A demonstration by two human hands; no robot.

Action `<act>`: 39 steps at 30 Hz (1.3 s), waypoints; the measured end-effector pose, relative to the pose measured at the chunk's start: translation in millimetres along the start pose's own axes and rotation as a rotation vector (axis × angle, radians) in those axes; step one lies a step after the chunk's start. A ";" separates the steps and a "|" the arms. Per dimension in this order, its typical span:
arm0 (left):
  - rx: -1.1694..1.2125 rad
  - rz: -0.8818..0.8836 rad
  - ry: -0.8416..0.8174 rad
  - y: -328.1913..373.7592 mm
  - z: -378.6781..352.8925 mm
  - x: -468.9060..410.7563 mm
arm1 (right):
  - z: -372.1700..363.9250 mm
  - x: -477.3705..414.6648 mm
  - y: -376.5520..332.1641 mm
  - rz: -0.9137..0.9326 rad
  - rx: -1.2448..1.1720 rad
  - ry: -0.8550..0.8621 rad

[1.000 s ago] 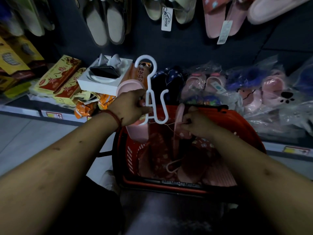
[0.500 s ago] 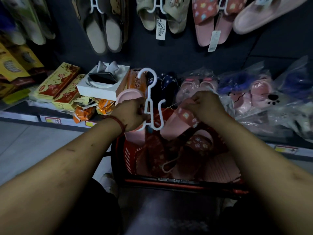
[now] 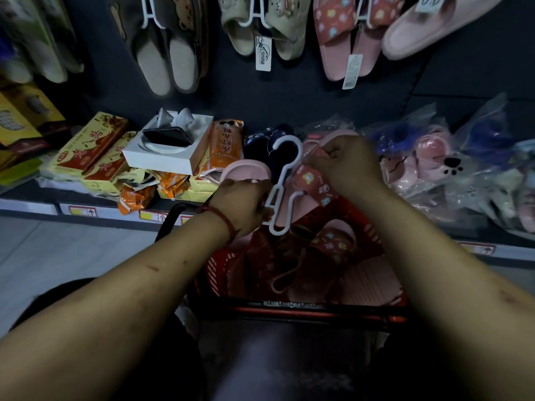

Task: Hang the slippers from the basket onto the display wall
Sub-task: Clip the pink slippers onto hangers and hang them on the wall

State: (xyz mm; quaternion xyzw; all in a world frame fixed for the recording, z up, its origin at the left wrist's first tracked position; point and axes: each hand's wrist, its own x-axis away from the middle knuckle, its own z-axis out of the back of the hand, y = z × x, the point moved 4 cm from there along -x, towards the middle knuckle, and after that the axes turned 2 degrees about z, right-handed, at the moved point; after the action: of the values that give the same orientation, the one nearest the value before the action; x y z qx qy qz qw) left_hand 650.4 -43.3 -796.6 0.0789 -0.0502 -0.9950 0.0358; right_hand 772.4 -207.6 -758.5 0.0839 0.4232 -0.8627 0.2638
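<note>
Slippers [image 3: 333, 250] with red patterned straps lie heaped in the red basket [image 3: 318, 311] on the floor, just in front of a low shelf [image 3: 29, 206]. Above the basket the left hand [image 3: 240, 206] grips the lower stem of a white hanger [image 3: 283, 173], hook upward, together with a plain pink slipper [image 3: 246, 172] whose toe rises above the knuckles. Its fingers curl away from the camera, so I cannot tell exactly how they lie. A red cord [image 3: 224, 224] circles that wrist. The right hand [image 3: 344, 166], just right of the hanger, pinches a patterned slipper [image 3: 314, 183] by its strap with curled fingers and thumb, and this slipper sits just beside the hanger's right arm. Behind, the dark wall [image 3: 289, 96] carries hung pairs: a brown pair [image 3: 170, 56], a beige pair [image 3: 260, 30] with a white tag [image 3: 263, 55], a red-strapped pair [image 3: 347, 41] with its own tag, and a pale slipper [image 3: 419, 27] at the far right. On the shelf lie yellow boxes [image 3: 86, 149], a white box [image 3: 168, 151] and orange packs [image 3: 225, 146]. To their right are bagged slippers [image 3: 434, 163] in clear plastic.
</note>
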 end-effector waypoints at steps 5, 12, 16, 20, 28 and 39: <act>0.019 0.015 -0.021 7.9 -4.7 -3.6 | -15.4 6.8 -10.2 0.046 0.136 -0.143; 0.447 0.205 -0.078 -5.1 -12.1 -12.7 | -44.9 20.8 -3.2 0.111 0.094 -0.378; 0.479 0.203 -0.039 -6.7 -8.0 -14.0 | -45.0 24.8 -8.3 0.202 0.136 -0.388; 0.456 0.218 -0.009 -14.3 -3.9 -12.8 | -44.4 30.6 -14.0 0.312 0.191 -0.425; 0.438 0.250 -0.006 -20.7 -2.3 -9.4 | -46.4 35.1 -3.2 0.116 -0.071 -0.366; 0.472 0.110 0.026 -11.9 -1.5 -6.4 | -50.4 36.4 2.5 -0.221 -0.366 -0.295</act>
State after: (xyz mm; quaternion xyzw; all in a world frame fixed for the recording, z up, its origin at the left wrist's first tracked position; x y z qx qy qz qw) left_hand 656.2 -31.1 -798.3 0.0952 -0.2853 -0.9510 0.0713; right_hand 739.0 -183.8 -805.2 -0.1387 0.5359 -0.7982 0.2375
